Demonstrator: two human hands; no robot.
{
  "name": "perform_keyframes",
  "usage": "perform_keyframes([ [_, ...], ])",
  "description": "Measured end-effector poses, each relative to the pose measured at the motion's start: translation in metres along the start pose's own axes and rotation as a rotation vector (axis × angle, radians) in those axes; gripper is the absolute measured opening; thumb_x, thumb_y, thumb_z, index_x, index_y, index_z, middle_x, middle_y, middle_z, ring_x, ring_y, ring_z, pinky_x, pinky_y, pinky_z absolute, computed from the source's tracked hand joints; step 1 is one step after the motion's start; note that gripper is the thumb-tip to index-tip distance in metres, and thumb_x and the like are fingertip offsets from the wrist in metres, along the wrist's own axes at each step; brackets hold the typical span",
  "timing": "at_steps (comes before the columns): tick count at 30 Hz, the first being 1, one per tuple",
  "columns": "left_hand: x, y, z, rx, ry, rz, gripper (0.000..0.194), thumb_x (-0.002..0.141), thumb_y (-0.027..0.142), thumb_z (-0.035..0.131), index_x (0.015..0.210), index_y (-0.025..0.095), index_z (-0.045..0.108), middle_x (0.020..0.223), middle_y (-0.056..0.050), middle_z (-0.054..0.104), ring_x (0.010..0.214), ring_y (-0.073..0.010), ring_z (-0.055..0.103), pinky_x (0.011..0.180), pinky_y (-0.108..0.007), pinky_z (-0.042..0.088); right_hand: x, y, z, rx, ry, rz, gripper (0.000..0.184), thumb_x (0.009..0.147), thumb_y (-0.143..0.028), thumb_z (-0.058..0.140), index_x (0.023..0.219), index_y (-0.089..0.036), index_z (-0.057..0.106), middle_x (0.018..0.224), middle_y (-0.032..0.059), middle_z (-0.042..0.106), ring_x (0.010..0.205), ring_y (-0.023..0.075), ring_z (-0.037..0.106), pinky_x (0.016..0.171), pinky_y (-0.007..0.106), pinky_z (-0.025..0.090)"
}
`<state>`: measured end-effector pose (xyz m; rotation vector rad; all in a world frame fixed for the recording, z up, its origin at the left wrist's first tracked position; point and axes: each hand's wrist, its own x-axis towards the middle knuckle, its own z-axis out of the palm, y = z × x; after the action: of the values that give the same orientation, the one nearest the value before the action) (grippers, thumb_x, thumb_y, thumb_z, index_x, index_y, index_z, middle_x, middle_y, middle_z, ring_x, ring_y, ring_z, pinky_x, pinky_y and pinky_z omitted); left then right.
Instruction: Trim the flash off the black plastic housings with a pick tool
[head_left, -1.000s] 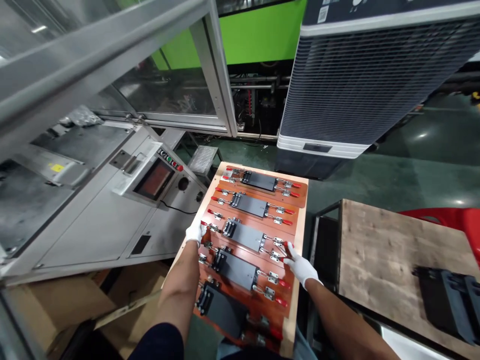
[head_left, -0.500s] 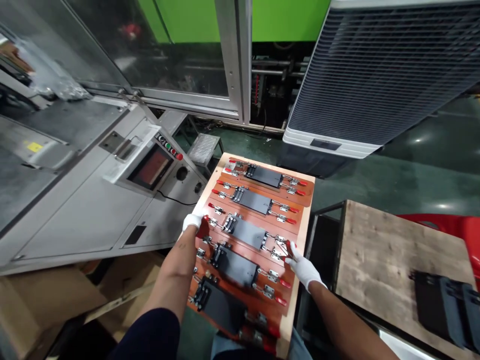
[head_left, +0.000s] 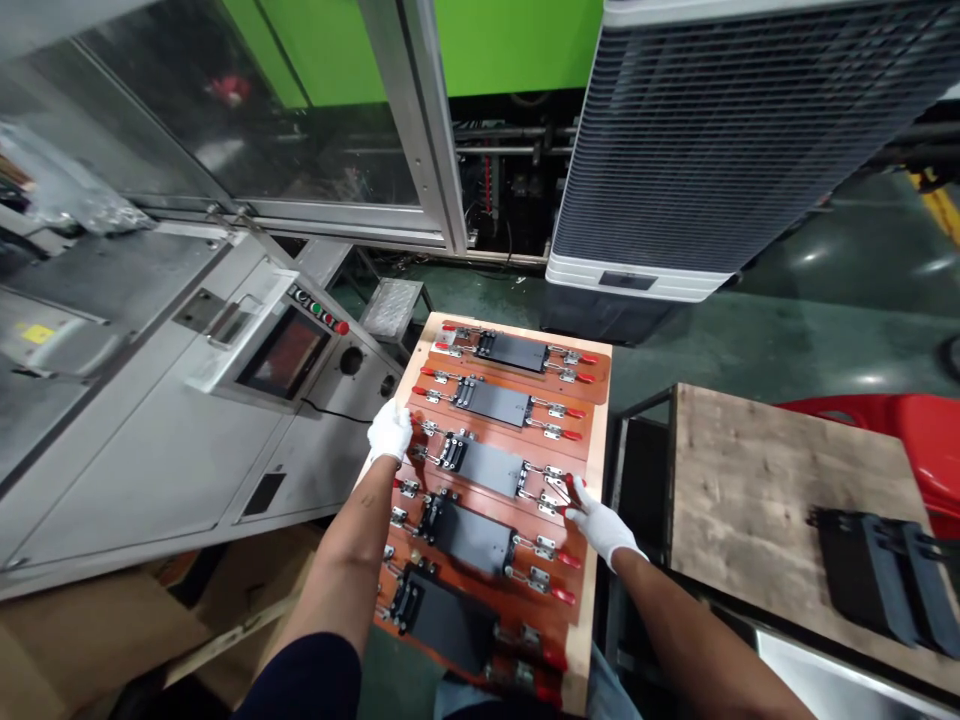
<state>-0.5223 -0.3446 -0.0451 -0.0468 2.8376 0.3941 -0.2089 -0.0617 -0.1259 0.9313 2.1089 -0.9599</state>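
Wooden fixture board (head_left: 598, 440) with black plates (head_left: 487, 468) under toggle clamps (head_left: 555, 410), white-gloved left hand (head_left: 388, 432) gripping its edge, right hand (head_left: 602, 528) pinching a red clamp handle (head_left: 571, 490)

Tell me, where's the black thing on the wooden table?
In the head view, the black part lies at the right end of the wooden table, right of the person's right hand.
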Motion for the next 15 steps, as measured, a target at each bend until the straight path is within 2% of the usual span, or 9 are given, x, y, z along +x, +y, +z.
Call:
perform_keyframes([
  [3,0.003,0.009,0.01,0.089,-0.053,0.086,0.039,0.099,0.038,0.053,0.125,0.011,0.062,0.138,-0.022,0.058,0.133,-0.0324,0.053,0.109,-0.041,0.041,0.001,0.002,0.001,0.014,0.013,0.013,0.072,0.098,-0.035,0.054,0.165,-0.027,0.028,0.141,0.0106,0.067,0.127,0.0271,0.065,0.1,0.032,0.046],
  [7,0.01,0.007,0.029,0.155,-0.096,0.095,0.041,0.096,0.041,0.054,0.119,0.009,0.065,0.137,-0.025,0.059,0.138,-0.0363,0.048,0.114,-0.043,0.036,0.002,0.006,0.005,0.035,0.026,0.014,0.076,0.094,-0.034,0.059,0.164,-0.026,0.029,0.139,0.0122,0.068,0.123,0.029,0.067,0.102,0.034,0.045],
  [11,0.013,0.0,0.049,0.153,-0.088,0.031,0.054,0.1,0.044,0.041,0.135,0.007,0.057,0.149,-0.028,0.051,0.144,-0.0387,0.041,0.116,-0.049,0.034,0.004,0.005,0.008,0.106,0.048,0.018,0.073,0.093,-0.031,0.06,0.162,-0.027,0.037,0.134,0.011,0.071,0.123,0.0292,0.067,0.098,0.034,0.046],
  [13,0.013,-0.003,0.053,0.139,-0.101,-0.005,0.06,0.102,0.045,0.036,0.146,0.006,0.049,0.155,-0.029,0.045,0.147,-0.0417,0.038,0.115,-0.056,0.034,0.003,0.002,0.006,0.139,0.069,0.015,0.071,0.09,-0.031,0.061,0.158,-0.027,0.043,0.129,0.0106,0.073,0.12,0.0295,0.068,0.095,0.033,0.047],
  [15,0.012,-0.006,0.052,0.118,-0.125,0.005,0.06,0.102,0.045,0.037,0.149,0.01,0.048,0.157,-0.027,0.045,0.147,-0.0429,0.038,0.114,-0.058,0.034,0.0,-0.002,0.003,0.169,0.104,0.011,0.066,0.088,-0.031,0.063,0.153,-0.026,0.052,0.123,0.0113,0.075,0.114,0.0302,0.071,0.091,0.033,0.048],
])
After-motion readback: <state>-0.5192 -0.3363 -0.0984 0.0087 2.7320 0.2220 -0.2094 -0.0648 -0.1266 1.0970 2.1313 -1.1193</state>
